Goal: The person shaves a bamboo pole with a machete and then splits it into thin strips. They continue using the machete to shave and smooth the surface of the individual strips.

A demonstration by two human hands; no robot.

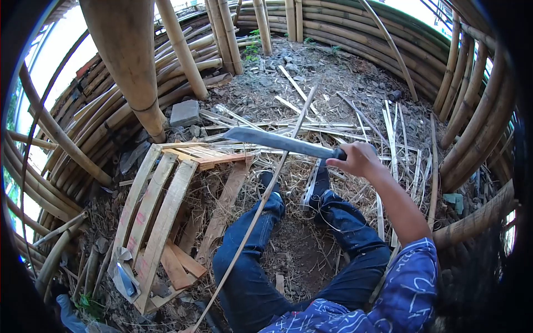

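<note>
Right hand [355,158] grips a machete handle, fingers closed; left hand is unseen, its state unknowable. One machete blade [266,141] crosses one long strip [250,227], contact unclear, the strip's lower end cut off. Leftward, one slatted crate [167,222] partly hides short boards [180,265], possibly inside.

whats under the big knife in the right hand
Around the big knife in the right hand, pale split strips and dry shavings show, lying on the ground. Whatever lies directly behind the knife is covered and can't be seen.
</note>
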